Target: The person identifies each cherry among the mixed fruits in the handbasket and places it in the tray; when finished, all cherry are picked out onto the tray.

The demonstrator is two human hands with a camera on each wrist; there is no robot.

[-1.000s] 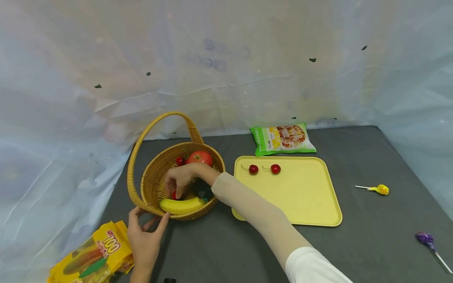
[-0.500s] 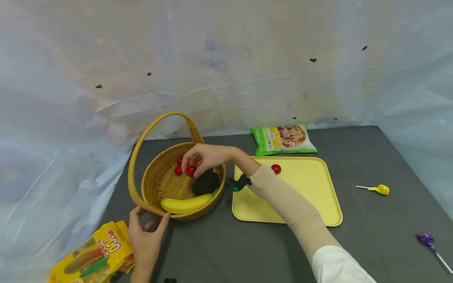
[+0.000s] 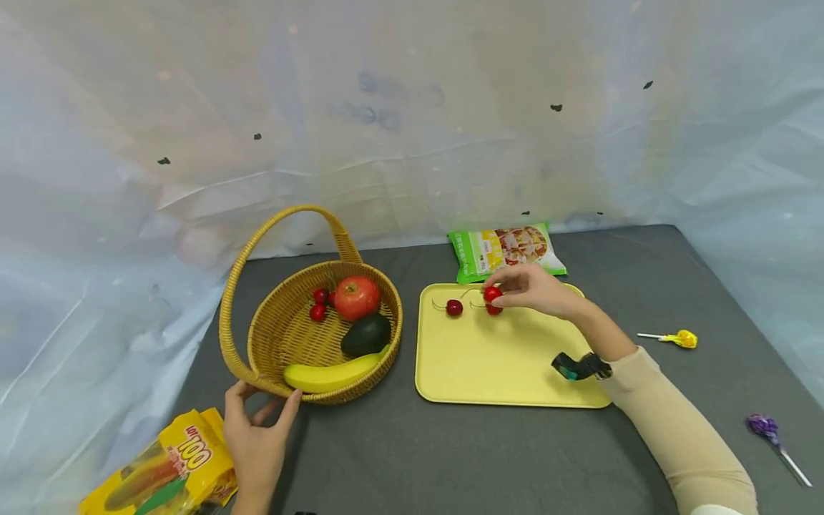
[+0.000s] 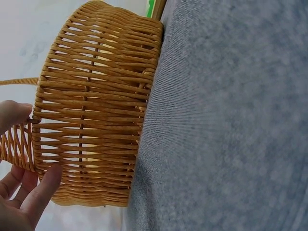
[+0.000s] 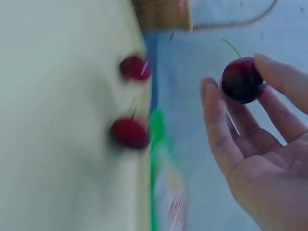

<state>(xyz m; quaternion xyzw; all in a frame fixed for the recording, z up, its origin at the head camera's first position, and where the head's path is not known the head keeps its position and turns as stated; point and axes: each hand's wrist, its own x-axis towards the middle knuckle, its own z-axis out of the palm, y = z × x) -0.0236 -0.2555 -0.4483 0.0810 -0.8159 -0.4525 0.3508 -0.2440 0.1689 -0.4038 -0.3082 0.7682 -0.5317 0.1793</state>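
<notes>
While the left hand [image 3: 257, 447] steadies the basket [image 3: 283, 336] with spread fingers, right hand [image 3: 531, 290] fingertips pinching 1 cherry [image 5: 241, 80] above tray [image 3: 508, 372]

The yellow snack bag [image 3: 164, 476], lying just beside the wicker basket [image 3: 257, 336] at its near side, reads "LOT 100". The green packet's [image 3: 508, 250] print is too small to read.

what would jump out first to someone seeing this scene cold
Most striking is the right hand over the far edge of the yellow tray, pinching a red cherry in its fingers above two more cherries lying on the tray. Left of the tray stands the wicker basket holding a tomato, an avocado, a banana and cherries, with the left hand touching its near rim.
</notes>
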